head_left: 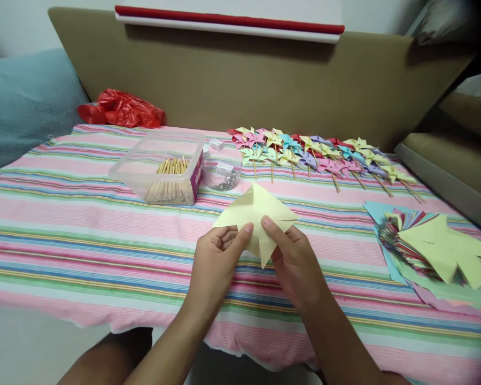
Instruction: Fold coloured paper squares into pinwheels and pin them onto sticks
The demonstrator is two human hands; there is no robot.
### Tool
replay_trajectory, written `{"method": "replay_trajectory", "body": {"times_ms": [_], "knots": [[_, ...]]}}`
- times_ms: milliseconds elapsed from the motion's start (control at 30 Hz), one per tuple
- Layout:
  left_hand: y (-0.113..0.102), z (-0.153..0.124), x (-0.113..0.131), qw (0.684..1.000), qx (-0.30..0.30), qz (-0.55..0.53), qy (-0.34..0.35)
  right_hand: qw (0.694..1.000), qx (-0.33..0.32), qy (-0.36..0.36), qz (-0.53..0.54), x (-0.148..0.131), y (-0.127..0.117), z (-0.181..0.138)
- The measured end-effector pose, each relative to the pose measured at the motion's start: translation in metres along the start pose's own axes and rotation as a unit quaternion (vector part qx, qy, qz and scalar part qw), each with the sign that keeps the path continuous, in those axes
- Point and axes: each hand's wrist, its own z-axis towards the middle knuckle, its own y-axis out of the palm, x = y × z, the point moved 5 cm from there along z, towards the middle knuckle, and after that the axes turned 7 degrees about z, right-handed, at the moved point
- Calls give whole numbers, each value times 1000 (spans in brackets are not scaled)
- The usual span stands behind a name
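Note:
Between my two hands is a pale yellow paper pinwheel blank [260, 208], a square with slits cut in from its corners. My left hand [222, 251] pinches its left side, thumb on top and fingers curled beneath. On the right side, my right hand [294, 254] grips it the same way, thumb near the paper's middle. The sheet is held above the striped cloth, and one pointed flap hangs down between the thumbs. To the right lies a stack of cut paper blanks [433, 246] in several colours, a yellow one on top.
A clear plastic box [156, 160] holds many wooden sticks [172, 176]. Beside it sits a round clear container [224, 179] with small metal pins. Finished pinwheels [296, 149] on sticks lie in rows at the back. A red plastic bag [124, 109] rests at back left on the striped cloth [84, 240].

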Motion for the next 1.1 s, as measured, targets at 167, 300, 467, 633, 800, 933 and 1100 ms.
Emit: {"method": "replay_trajectory", "body": {"times_ms": [167,300,467,633,800,933,1100], "knots": [[-1,1,1,1000,3,-5,-1,1000,0,-4,-1,0,1,0],[-1,0,1,1000,-1,-6,4,1000,-9,-5,5,0,1,0],[-2,0,1,1000,-5,-4,6,1000,-10,-1,-1,0,0,-1],[-2,2,1,1000,-11,-3,7,1000,-11,2,-1,0,1,-1],[-1,1,1,1000,-13,-3,8,1000,-4,4,-3,2,0,-1],[-4,4,0,1000,0,-7,17,999,-20,7,23,-1,3,-1],[-19,14,-5,995,67,-78,20,997,-40,-69,-11,-12,3,-1]]}}
